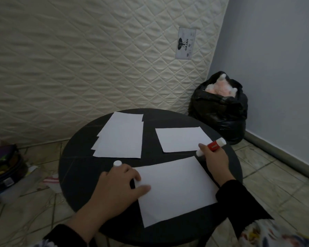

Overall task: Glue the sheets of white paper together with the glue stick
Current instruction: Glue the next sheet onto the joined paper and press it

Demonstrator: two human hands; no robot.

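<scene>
Sheets of white paper lie in three groups on a round dark desk [75,168], seen from above by the head camera. Far left, off the desk, a stack of dark, multicoloured items [4,168] sits on the tiled floor [34,207]. Left hand [118,186]: fingers spread and fairly straight, thumb and forefinger pressing the left edge of the near sheet [175,189], which lies slightly askew at the front of the desk. A white cap [117,163] shows just beyond the knuckles of this hand; whether the hand touches it cannot be told. Behind, left of centre, a loose stack of sheets [121,138] lies fanned, its corners stepped along the left side. To its right, apart from it, a single sheet [182,139] lies flat. Right hand [215,161]: fingers curled around a glue stick [212,146] with a red body, a white end showing on either side of the hand; the lower white end lies near the right corner of the single sheet and just above the far right corner of the near sheet. Both arms wear dark sleeves. Background: a quilted cream mattress [78,59] stands upright behind the desk; at right, a black plastic bag [219,111] holding something pink and fluffy rests on the floor against a pale blue wall [275,68].
</scene>
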